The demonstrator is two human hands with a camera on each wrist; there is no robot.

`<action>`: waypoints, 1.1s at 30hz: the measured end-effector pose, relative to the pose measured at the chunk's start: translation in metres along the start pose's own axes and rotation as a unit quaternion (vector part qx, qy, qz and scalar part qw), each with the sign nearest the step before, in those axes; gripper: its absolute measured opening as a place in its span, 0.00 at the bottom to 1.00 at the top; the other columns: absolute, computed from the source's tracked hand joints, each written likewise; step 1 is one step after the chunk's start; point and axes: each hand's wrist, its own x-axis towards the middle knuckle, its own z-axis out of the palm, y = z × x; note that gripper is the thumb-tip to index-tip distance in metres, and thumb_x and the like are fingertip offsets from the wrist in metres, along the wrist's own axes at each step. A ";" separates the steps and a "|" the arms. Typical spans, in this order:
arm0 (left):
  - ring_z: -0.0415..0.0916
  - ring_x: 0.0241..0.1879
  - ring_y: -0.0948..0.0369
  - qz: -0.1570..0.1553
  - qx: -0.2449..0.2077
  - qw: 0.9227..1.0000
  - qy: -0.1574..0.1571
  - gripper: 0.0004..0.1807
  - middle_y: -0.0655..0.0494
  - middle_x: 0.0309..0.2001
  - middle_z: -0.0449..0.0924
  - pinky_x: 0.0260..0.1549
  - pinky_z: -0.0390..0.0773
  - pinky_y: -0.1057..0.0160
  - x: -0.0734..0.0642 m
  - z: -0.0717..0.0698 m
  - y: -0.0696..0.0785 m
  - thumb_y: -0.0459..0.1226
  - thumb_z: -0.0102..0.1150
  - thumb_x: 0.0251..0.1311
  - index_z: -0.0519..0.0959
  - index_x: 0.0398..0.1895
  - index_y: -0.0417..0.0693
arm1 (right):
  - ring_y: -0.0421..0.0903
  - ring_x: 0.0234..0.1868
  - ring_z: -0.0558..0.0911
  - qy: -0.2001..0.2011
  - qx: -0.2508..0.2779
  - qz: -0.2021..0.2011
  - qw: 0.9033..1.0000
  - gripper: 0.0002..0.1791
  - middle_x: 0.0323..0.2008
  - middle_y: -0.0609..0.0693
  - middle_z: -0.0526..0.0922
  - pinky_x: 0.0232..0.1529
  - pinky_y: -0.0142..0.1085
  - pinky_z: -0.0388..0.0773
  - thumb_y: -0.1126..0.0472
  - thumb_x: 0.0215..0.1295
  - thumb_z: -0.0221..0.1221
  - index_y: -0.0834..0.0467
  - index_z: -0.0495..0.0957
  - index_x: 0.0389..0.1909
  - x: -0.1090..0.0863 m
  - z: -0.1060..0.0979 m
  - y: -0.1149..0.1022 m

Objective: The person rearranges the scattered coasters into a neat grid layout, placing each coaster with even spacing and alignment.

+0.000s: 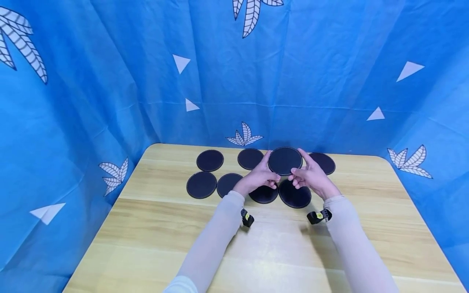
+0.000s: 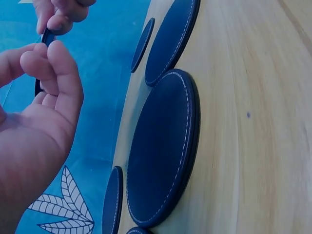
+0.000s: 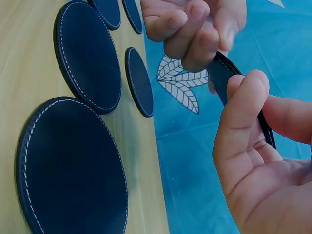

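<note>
Both hands hold one round black coaster (image 1: 285, 161) up above the far part of the table, tilted so its face shows in the head view. My left hand (image 1: 258, 175) pinches its left edge between thumb and fingers; my right hand (image 1: 310, 175) grips the right edge the same way. In the right wrist view the raised coaster (image 3: 222, 80) appears nearly edge-on, with stitching along its rim. Directly below the hands lie two more coasters, one at the left (image 1: 264, 195) partly covered by the left hand and one at the right (image 1: 294, 196).
Other black stitched coasters lie flat in two rows on the wooden table (image 1: 154, 228), among them one at the far left (image 1: 210, 160) and one behind the right hand (image 1: 325, 163). A blue curtain (image 1: 311, 73) with leaf prints hangs behind the table and along both sides.
</note>
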 end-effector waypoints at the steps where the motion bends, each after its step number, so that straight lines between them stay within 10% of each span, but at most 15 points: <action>1: 0.73 0.18 0.60 0.001 -0.001 1.000 -0.006 0.57 0.48 0.23 0.76 0.29 0.83 0.61 -0.001 -0.001 0.000 0.21 0.53 0.66 0.28 0.82 0.65 | 0.43 0.21 0.80 0.000 0.000 0.001 1.000 0.48 0.26 0.54 0.84 0.26 0.34 0.81 0.73 0.75 0.49 0.46 0.30 0.82 -0.001 0.000 0.000; 22: 0.80 0.28 0.56 0.057 0.092 0.993 -0.055 0.52 0.44 0.32 0.84 0.36 0.84 0.57 -0.033 -0.017 0.006 0.22 0.46 0.67 0.34 0.83 0.66 | 0.44 0.21 0.81 -0.027 0.001 -0.029 0.999 0.47 0.26 0.56 0.85 0.26 0.36 0.82 0.73 0.75 0.48 0.49 0.31 0.82 -0.024 0.008 -0.001; 33: 0.76 0.39 0.31 0.104 0.120 0.986 -0.041 0.52 0.50 0.29 0.84 0.26 0.83 0.58 -0.056 -0.013 0.015 0.27 0.60 0.68 0.40 0.83 0.66 | 0.45 0.21 0.82 -0.042 0.019 -0.051 0.998 0.47 0.26 0.56 0.85 0.25 0.36 0.82 0.75 0.75 0.48 0.47 0.32 0.82 -0.037 0.020 -0.006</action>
